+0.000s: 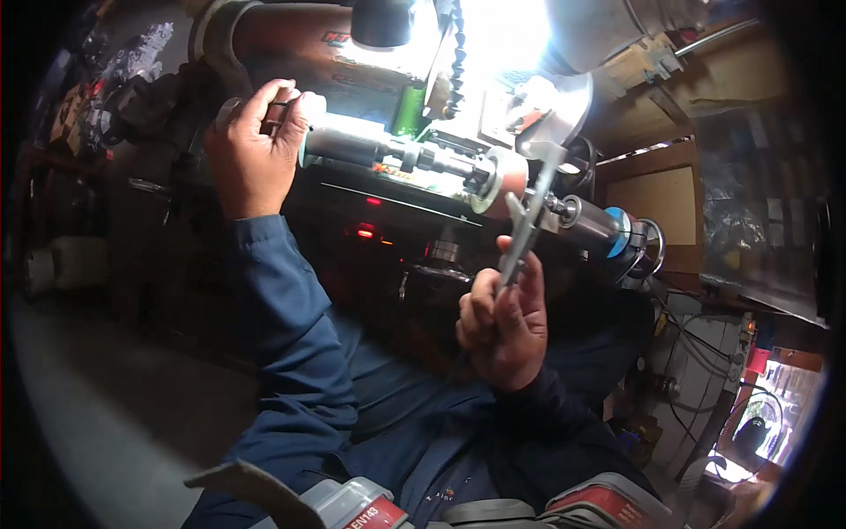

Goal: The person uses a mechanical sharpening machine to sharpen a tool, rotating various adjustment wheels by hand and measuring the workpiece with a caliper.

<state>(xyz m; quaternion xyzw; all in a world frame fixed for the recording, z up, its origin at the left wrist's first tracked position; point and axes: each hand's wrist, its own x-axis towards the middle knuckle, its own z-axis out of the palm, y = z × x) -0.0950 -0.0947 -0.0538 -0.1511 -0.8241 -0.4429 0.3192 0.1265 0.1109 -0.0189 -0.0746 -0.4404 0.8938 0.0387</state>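
My left hand [262,145] is raised at the left end of a machine, fingers curled and thumb and forefinger brought together. What it grips, if anything, is lost in the glare beside a bright metal cylinder [344,138]. From that cylinder a stepped metal shaft [434,159] runs right to a pale round disc [504,181]. In my right hand [507,326] is a grey metal caliper [526,231], pinched between thumb and fingers and pointing up. Its upper end overlaps the disc's right side in view; whether they touch I cannot tell.
Right of the disc stands a metal cylinder with a blue band [608,231] and a ring-shaped handle [652,251]. A handwheel [443,260] and red lights sit below the shaft. A dark lamp or spindle head [382,22] hangs above. A fan [751,429] stands far right.
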